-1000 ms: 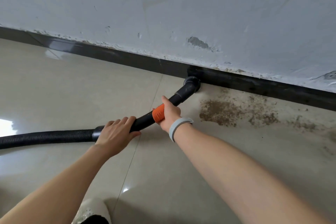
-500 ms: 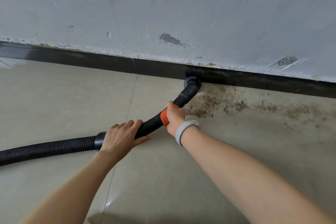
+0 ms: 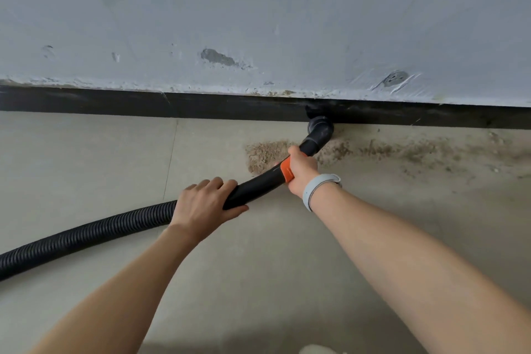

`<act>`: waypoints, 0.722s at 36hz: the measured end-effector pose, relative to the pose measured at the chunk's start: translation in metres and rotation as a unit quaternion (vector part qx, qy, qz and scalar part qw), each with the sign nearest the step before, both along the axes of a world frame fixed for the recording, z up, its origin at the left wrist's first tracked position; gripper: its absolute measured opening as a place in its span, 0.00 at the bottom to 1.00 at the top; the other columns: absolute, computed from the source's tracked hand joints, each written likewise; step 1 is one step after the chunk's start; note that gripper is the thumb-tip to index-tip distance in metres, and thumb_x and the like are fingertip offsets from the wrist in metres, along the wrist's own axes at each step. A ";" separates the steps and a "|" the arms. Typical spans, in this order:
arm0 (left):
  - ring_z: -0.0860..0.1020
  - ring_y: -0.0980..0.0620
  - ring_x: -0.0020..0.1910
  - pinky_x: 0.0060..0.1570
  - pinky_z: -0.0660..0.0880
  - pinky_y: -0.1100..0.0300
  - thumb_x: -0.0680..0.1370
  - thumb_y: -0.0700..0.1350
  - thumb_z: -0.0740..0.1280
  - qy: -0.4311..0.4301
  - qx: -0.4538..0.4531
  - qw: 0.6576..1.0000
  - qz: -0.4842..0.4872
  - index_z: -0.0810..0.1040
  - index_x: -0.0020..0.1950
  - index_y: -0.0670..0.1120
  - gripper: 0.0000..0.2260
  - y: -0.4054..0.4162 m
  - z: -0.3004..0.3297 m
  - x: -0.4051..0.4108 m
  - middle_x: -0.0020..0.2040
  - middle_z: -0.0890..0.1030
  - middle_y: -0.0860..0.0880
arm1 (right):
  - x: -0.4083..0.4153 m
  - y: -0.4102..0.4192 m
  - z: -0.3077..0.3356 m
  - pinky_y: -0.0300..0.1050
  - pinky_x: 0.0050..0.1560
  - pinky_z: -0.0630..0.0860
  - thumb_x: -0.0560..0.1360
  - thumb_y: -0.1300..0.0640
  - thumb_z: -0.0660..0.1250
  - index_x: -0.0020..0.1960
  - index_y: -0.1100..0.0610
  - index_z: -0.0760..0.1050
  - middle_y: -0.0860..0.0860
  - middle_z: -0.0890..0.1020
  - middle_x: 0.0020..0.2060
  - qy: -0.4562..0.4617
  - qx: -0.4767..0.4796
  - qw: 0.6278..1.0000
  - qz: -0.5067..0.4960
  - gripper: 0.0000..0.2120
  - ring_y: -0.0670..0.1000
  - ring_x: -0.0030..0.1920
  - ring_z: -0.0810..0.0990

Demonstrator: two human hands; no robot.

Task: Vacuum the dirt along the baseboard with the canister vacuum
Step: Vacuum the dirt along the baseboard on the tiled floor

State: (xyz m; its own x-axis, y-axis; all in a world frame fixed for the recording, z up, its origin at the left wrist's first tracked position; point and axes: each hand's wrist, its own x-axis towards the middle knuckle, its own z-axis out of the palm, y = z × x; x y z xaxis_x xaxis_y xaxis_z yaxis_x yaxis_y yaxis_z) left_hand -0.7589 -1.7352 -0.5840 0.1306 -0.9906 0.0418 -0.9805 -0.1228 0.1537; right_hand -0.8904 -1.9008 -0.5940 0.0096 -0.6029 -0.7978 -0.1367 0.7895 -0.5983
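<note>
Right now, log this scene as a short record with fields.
left hand: gripping the tube near the hose
right hand: gripping the tube at the orange collar
nozzle: against the baseboard
dirt: strewn on the floor along the baseboard, mostly right of the nozzle
wristband: on the right wrist

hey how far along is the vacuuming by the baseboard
Done: floor along the baseboard left of the dirt looks clean. In hand: left hand and right hand grip the wand, nozzle at the baseboard. Left: the sandy pile and the dirt streak to the right.
</note>
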 end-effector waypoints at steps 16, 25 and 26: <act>0.76 0.46 0.51 0.41 0.64 0.58 0.76 0.64 0.62 0.058 0.065 0.995 -0.038 0.72 0.63 0.51 0.22 -0.080 0.003 -0.073 0.51 0.77 0.49 | -0.090 -0.060 -0.001 0.52 0.58 0.77 0.75 0.50 0.65 0.58 0.57 0.69 0.55 0.78 0.54 0.032 -0.015 0.997 -0.068 0.16 0.57 0.53 0.79; 0.75 0.47 0.51 0.41 0.64 0.57 0.76 0.65 0.60 0.054 0.108 0.990 -0.072 0.70 0.62 0.51 0.22 -0.130 0.003 -0.113 0.53 0.75 0.49 | -0.142 -0.097 -0.004 0.55 0.57 0.78 0.73 0.52 0.66 0.46 0.57 0.69 0.58 0.79 0.57 0.034 -0.022 0.992 -0.120 0.10 0.58 0.54 0.81; 0.75 0.47 0.51 0.41 0.64 0.57 0.76 0.65 0.60 0.054 0.111 0.989 -0.075 0.70 0.63 0.51 0.23 -0.136 0.004 -0.119 0.53 0.75 0.49 | -0.147 -0.101 -0.003 0.54 0.57 0.78 0.73 0.51 0.66 0.47 0.57 0.69 0.58 0.79 0.57 0.041 -0.023 0.991 -0.126 0.10 0.58 0.54 0.81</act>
